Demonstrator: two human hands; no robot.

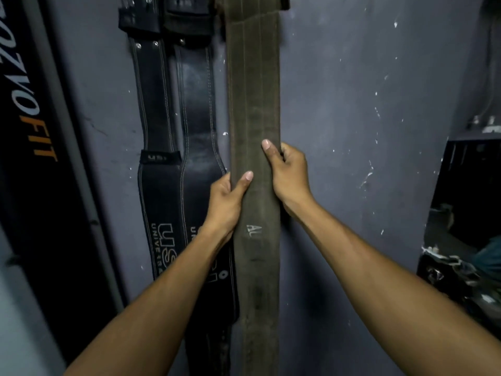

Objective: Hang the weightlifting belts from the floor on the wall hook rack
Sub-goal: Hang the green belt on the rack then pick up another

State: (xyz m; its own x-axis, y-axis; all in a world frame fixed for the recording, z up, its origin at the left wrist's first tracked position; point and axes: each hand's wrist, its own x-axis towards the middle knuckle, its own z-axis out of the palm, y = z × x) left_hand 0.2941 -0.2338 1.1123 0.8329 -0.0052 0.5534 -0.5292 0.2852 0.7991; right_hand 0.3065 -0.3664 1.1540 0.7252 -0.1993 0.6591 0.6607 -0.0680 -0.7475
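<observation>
A long olive-brown suede belt (254,90) hangs straight down the grey wall from above the frame's top edge. My left hand (226,202) grips its left edge at mid-height, thumb across the front. My right hand (288,172) grips its right edge slightly higher, thumb on the front too. Two black leather belts hang to its left, one with white stitching (158,185) and a second (199,118) partly behind my left forearm. The hook rack itself is out of view above.
The grey wall (352,131) is chipped and bare to the right of the belts. A black banner with orange lettering (32,131) leans at the far left. A dark shelf or box with cluttered items (466,213) sits at the right edge.
</observation>
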